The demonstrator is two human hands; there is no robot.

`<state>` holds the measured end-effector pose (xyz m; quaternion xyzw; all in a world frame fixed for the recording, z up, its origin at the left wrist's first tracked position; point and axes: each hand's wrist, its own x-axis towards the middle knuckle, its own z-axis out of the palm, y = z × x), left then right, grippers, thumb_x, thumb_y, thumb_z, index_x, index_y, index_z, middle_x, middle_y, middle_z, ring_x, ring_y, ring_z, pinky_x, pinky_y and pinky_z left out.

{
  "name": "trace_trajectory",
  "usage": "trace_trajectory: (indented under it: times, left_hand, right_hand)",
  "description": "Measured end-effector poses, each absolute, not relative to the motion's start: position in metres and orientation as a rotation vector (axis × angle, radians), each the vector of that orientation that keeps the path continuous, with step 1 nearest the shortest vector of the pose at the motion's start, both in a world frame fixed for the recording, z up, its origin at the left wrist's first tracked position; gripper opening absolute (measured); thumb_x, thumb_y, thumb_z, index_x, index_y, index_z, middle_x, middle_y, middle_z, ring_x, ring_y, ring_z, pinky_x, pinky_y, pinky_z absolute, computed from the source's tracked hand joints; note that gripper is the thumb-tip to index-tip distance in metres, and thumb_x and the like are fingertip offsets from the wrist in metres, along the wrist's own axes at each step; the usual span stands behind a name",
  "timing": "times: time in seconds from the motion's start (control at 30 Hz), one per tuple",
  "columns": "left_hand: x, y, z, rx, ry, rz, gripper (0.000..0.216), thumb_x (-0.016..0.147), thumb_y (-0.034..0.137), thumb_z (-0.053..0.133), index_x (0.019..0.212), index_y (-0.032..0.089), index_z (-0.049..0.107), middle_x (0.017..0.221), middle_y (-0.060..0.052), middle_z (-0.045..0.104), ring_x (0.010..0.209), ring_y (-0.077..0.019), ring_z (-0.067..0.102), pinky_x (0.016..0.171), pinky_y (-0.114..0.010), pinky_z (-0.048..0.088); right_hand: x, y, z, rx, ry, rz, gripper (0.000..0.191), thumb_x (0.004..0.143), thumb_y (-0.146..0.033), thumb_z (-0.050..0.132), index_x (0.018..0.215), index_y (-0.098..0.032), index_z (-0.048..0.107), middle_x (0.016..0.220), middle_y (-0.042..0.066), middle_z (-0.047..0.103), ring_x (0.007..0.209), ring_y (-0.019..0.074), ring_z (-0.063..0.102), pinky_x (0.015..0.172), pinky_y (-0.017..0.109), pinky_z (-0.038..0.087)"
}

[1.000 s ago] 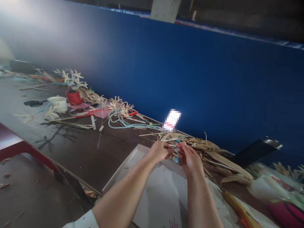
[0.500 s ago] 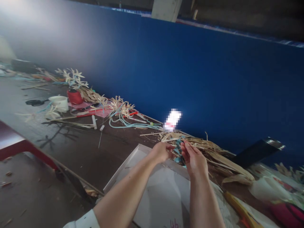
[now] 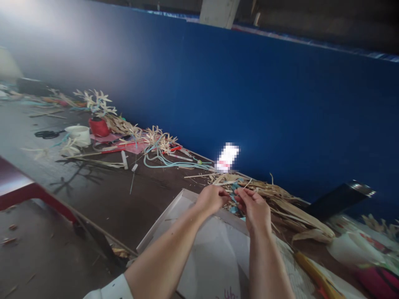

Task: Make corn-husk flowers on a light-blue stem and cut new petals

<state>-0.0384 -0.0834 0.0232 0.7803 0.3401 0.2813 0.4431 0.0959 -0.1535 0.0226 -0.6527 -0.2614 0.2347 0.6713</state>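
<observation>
My left hand (image 3: 213, 197) reaches over the far edge of a shallow white box lid (image 3: 205, 249), its fingers curled together; what they may hold is hidden. Close on its right, my right hand (image 3: 254, 205) pinches a thin pale strip (image 3: 248, 183) whose end sticks up above the fingertips. Blue-green scraps (image 3: 233, 209) lie below and between the two hands, among pale shavings. Dried husk leaves (image 3: 299, 211) spread out to the right of my right hand.
Husk flowers (image 3: 158, 139) with blue stems, a red thread spool (image 3: 99, 126), a white cup (image 3: 78, 135) and black scissors (image 3: 49, 134) lie leftward along the table. A dark cylinder (image 3: 339, 200) leans at right, near a yellow-handled tool (image 3: 316, 274). A blue wall panel (image 3: 264, 104) stands behind.
My right hand has shifted slightly left and its fingers have tilted over. A thin pale strip now shows above its fingertips. My left hand has barely moved.
</observation>
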Motion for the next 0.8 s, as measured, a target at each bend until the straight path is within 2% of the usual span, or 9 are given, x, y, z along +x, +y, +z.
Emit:
trace_trajectory:
  times: [0.27, 0.47, 0.63, 0.8]
  left_hand:
    - [-0.0384, -0.0857, 0.0263, 2.003, 0.952, 0.829, 0.023, 0.079, 0.039, 0.055, 0.085, 0.024, 0.072, 0.080, -0.002, 0.070, 0.075, -0.0163, 0.060, 0.067, -0.024, 0.041]
    - [-0.0384, -0.0889, 0.0258, 2.133, 0.996, 1.044, 0.017, 0.082, 0.032, 0.054, 0.085, 0.025, 0.070, 0.088, -0.001, 0.067, 0.080, -0.0141, 0.058, 0.068, -0.022, 0.041]
    - [-0.0377, -0.0904, 0.0226, 2.287, 0.853, 1.195, 0.018, 0.085, 0.026, 0.052, 0.084, 0.022, 0.070, 0.087, -0.004, 0.064, 0.085, -0.0140, 0.055, 0.073, -0.022, 0.041]
    - [-0.0374, -0.0899, 0.0199, 2.345, 0.811, 1.277, 0.018, 0.086, 0.026, 0.051, 0.082, 0.021, 0.069, 0.085, -0.004, 0.062, 0.085, -0.0141, 0.054, 0.074, -0.023, 0.041]
  right_hand:
    - [0.0981, -0.1553, 0.0231, -1.728, -0.749, 0.440, 0.042, 0.059, -0.049, 0.074, 0.085, -0.017, 0.072, 0.065, 0.004, 0.068, 0.057, 0.0187, 0.064, 0.040, 0.021, 0.041]
    - [0.0927, -0.1550, 0.0283, -1.738, -0.826, 0.509, 0.037, 0.061, -0.044, 0.072, 0.088, -0.018, 0.071, 0.071, 0.004, 0.070, 0.064, 0.0192, 0.065, 0.044, 0.021, 0.041]
    - [0.0917, -0.1528, 0.0271, -1.729, -0.814, 0.460, 0.034, 0.061, -0.039, 0.070, 0.086, -0.016, 0.070, 0.060, 0.002, 0.066, 0.056, 0.0176, 0.062, 0.041, 0.020, 0.038]
    - [0.0911, -0.1532, 0.0273, -1.703, -0.759, 0.466, 0.032, 0.060, -0.038, 0.070, 0.084, -0.017, 0.069, 0.062, 0.002, 0.066, 0.053, 0.0161, 0.060, 0.041, 0.021, 0.038]
